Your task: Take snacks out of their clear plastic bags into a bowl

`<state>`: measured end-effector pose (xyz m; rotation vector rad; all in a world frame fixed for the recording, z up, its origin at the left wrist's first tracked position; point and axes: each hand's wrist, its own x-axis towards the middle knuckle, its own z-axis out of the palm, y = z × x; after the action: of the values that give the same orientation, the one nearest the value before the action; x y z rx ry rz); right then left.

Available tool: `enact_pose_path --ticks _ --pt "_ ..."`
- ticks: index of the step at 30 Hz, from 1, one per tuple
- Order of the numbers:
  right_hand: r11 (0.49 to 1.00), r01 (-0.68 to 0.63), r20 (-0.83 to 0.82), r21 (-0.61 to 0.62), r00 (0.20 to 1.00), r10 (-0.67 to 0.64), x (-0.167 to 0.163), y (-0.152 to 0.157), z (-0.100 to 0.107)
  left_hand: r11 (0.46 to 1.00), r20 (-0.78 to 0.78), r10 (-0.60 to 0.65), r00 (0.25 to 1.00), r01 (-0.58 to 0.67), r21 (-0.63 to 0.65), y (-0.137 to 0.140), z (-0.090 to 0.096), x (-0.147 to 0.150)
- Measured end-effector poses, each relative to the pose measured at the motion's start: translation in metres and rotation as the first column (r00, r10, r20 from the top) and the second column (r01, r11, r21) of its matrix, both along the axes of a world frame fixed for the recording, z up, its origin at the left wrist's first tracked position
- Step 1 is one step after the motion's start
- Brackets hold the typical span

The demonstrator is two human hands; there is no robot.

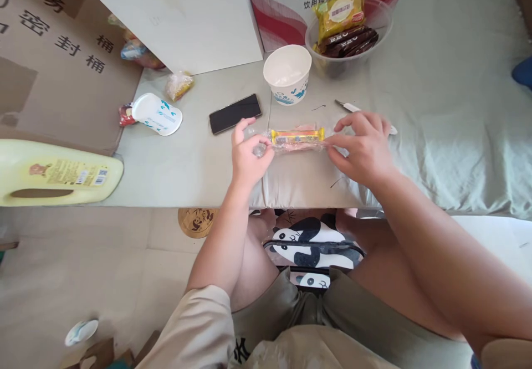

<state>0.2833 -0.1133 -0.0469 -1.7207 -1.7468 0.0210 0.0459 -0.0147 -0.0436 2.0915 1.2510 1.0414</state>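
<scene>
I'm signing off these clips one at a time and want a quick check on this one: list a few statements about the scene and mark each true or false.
1. The fingers of the left hand and right hand are on clear wrapping near opposite ends of a yellow-tipped packet. True.
2. The phone leans upright against the white box. False: the phone lies flat on the cloth-covered surface.
3. The white paper bowl stands upright. True.
4. The slim white-handled tool is under the left hand. False: the tool lies beyond the right hand, partly hidden by it.
5. The clear bowl holds a yellow packet and dark packets. True.
</scene>
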Motion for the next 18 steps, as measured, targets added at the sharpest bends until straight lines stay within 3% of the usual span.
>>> enact_pose_path --ticks 3,5,7,9,12,14,18 --pt "0.992 -0.121 -0.033 0.021 0.992 0.122 0.0 -0.004 0.01 0.998 0.061 -0.066 0.996 0.064 0.028 -0.007 0.011 -0.009" --pt "0.959 -0.272 -0.103 -0.08 0.959 0.264 0.0 -0.007 0.015 0.98 0.105 -0.156 0.982 0.167 -0.107 -0.01 0.014 -0.013" --pt "0.904 -0.36 -0.147 -0.231 0.931 0.334 0.0 -0.009 0.015 0.913 0.15 -0.21 0.966 0.249 -0.322 -0.011 0.012 -0.016" --pt "0.878 -0.33 -0.107 -0.347 0.944 0.312 -0.001 -0.009 0.011 0.878 0.137 -0.188 0.973 0.229 -0.421 -0.009 0.009 -0.017" --pt "0.932 -0.156 0.012 -0.328 0.986 0.169 -0.002 -0.006 0.004 0.965 -0.034 -0.123 0.992 0.112 -0.236 -0.005 0.007 -0.016" --pt "0.965 -0.05 0.046 -0.257 0.997 0.064 -0.004 -0.003 0.001 0.98 -0.168 -0.149 0.974 0.122 -0.16 -0.002 0.006 -0.016" --pt "0.982 -0.005 0.065 -0.188 0.998 0.017 -0.012 0.0 0.001 0.918 -0.232 -0.32 0.919 0.24 -0.315 0.0 0.006 -0.015"
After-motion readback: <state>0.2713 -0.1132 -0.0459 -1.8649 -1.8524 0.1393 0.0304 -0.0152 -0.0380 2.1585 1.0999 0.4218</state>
